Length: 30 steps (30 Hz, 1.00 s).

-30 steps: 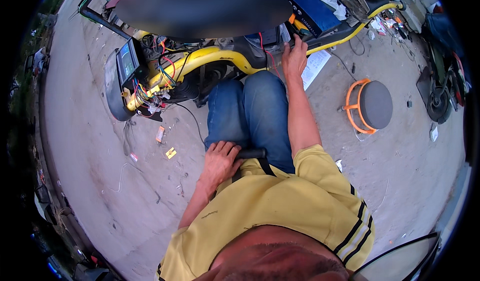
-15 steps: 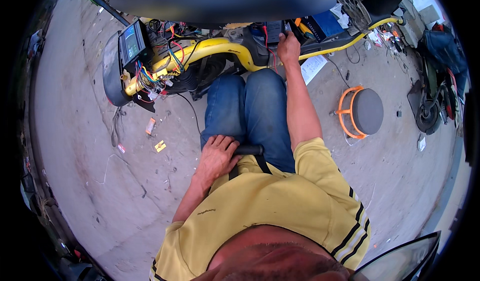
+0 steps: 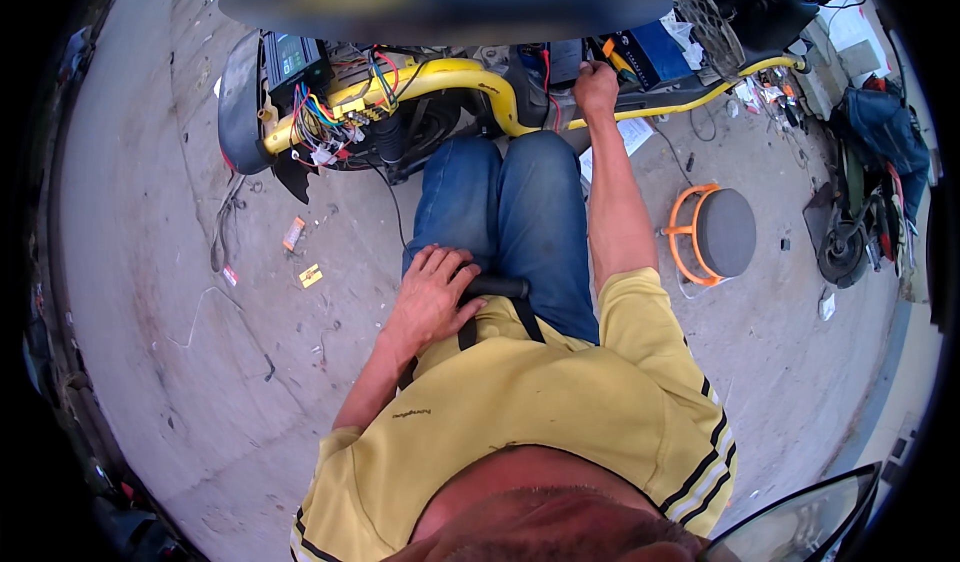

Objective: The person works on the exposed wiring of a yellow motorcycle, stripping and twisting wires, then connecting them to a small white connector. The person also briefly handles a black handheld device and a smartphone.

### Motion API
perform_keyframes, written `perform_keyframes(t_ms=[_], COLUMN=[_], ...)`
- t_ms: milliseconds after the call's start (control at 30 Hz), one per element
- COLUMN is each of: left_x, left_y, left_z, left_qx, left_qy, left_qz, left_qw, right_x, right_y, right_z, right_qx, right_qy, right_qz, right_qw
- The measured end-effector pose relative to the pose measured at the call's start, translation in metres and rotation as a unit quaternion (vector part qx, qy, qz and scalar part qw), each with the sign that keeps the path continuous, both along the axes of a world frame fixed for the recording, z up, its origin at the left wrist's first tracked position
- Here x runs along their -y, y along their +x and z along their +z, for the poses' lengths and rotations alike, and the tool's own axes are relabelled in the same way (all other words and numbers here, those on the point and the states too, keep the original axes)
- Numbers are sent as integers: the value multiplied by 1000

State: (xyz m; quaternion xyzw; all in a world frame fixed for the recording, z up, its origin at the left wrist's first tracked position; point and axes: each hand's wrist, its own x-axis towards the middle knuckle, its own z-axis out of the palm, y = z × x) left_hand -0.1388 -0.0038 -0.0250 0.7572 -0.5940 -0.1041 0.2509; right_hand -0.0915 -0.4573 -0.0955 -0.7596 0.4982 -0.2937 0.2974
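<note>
My right hand (image 3: 597, 90) reaches forward to the footboard of a yellow-framed scooter (image 3: 455, 68). Its fingers are curled at the right edge of a dark box (image 3: 565, 60); what they hold, if anything, is hidden. A red wire (image 3: 547, 82) runs down over that box. Beside the hand lie an orange-and-black tool (image 3: 617, 59) and a blue box (image 3: 655, 54). My left hand (image 3: 430, 297) rests on my lap, fingers stretched out, next to a black padded bar (image 3: 498, 287) with straps. It holds nothing.
A black device with a screen (image 3: 295, 62) sits at the scooter's left end, above a bundle of coloured wires (image 3: 322, 127). An orange-legged stool (image 3: 725, 232) stands to the right. A blurred dark shape (image 3: 445, 4) covers the top middle. Small litter (image 3: 311, 276) lies on the ground.
The whole view has shifted slightly, and the screen device now shows more edge-on. My right hand stays by the dark box; my left hand remains on my lap.
</note>
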Motion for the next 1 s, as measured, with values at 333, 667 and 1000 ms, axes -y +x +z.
perform_keyframes(t_ms=[333,667,1000], left_x=[12,154,164], left_y=[2,52,70], left_z=[6,-33,-33], left_qx=[-93,-689,-780], left_qy=[-47,-190,-264], left_qz=[38,69,25], left_qw=[994,696,567], right_x=[-39,-150,-209], right_y=[-47,-117,-140], right_z=[36,62,36], right_qx=[260,468,380], right_qy=[169,271,361], right_qz=[25,120,194], right_qw=[950,832,829])
